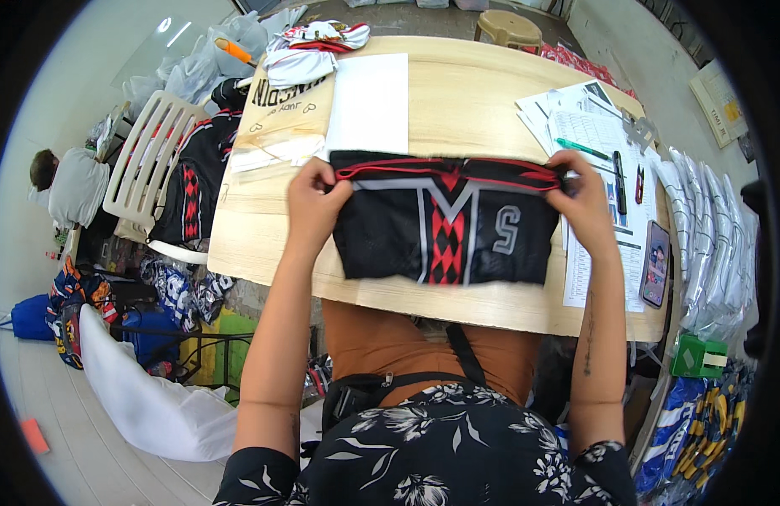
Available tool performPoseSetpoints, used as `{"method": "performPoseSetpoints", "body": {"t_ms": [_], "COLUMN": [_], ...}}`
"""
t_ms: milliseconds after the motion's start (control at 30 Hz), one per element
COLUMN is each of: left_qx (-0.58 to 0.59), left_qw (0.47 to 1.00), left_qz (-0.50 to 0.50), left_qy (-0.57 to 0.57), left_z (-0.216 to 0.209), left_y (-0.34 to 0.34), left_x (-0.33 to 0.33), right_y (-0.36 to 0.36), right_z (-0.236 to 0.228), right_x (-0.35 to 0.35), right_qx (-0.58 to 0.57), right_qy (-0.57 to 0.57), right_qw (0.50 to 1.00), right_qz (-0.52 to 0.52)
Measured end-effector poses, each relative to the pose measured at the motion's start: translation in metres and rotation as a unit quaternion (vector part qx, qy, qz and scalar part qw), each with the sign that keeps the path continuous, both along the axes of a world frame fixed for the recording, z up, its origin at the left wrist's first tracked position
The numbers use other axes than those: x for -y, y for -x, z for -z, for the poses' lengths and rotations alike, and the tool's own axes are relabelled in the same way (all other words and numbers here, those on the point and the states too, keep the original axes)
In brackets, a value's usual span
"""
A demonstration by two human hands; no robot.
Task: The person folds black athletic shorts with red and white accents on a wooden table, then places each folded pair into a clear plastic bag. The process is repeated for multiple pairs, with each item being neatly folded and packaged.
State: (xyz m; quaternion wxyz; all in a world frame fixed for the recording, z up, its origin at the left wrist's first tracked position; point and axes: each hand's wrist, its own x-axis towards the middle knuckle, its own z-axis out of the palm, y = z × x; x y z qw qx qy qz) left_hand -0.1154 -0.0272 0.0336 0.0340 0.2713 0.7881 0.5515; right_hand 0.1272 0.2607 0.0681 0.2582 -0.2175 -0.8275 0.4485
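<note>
My left hand [317, 196] and my right hand [578, 190] pinch the two upper corners of black sports shorts [390, 226], stretched between them over the near part of the table. The shorts have red and grey trim, a red and black diamond strip down the middle and a grey numeral. Their lower edge is slightly blurred. Fingers of both hands are closed on the cloth, thumbs toward me. To the right of my right hand lie printed sheets [581, 126] with a green pen [582, 149] and a black marker [619, 183] on them.
A white sheet [371, 101], a cream printed bag [280, 126] and folded white and red clothes [310, 55] lie at the table's [457, 93] far left. A phone [656, 264] rests at the right edge. Wrapped garments [702, 228] are stacked beyond it. A plastic chair [156, 160] stands left.
</note>
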Motion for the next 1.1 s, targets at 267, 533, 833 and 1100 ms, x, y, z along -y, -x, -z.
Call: {"method": "performPoseSetpoints", "body": {"t_ms": [267,533,833,1100], "left_qx": [-0.296,-0.241,-0.035,-0.068], "left_qw": [0.953,0.95,0.946,0.964], "left_qz": [0.043,0.128,0.249,-0.017], "left_qy": [-0.048,0.15,0.203,0.256], "left_z": [-0.027,0.016,0.028,0.047], "left_y": [-0.043,-0.082,-0.013,-0.02], "left_x": [0.033,0.057,0.026,-0.018], "right_y": [-0.062,-0.084,-0.044,-0.019], "right_z": [-0.006,0.042,0.069,0.091], "right_x": [0.058,0.07,0.042,0.031], "right_qx": [-0.085,0.105,0.131,0.163], "right_qy": [-0.277,-0.186,-0.013,-0.032], "right_qw": [0.955,0.976,0.991,0.97], "right_qz": [0.069,-0.036,0.039,0.178]}}
